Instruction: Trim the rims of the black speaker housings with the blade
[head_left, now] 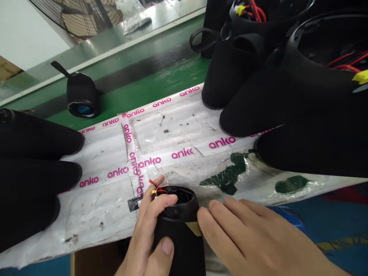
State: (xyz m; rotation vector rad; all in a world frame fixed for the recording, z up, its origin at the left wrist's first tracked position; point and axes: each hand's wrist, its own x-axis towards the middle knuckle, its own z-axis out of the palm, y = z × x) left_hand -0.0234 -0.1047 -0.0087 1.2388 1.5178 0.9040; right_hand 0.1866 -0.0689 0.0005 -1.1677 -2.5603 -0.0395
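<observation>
My left hand is wrapped round a black cylindrical speaker body near the front edge of the work surface. The open end of the body faces up, and thin red wires with a yellow tag stick out by my left fingers. On the other side, my right hand has its fingers closed together against the rim. A flat tan piece shows at its fingertips, lying against the body; its kind is unclear. The right thumb is hidden. Beside my left hand lies a small black label.
Several black speaker bodies crowd the right, some with red wires showing. More black cylinders lie at the left. A smaller finished-looking speaker stands on the green belt. Worn white sheeting with pink-lettered tape covers the surface.
</observation>
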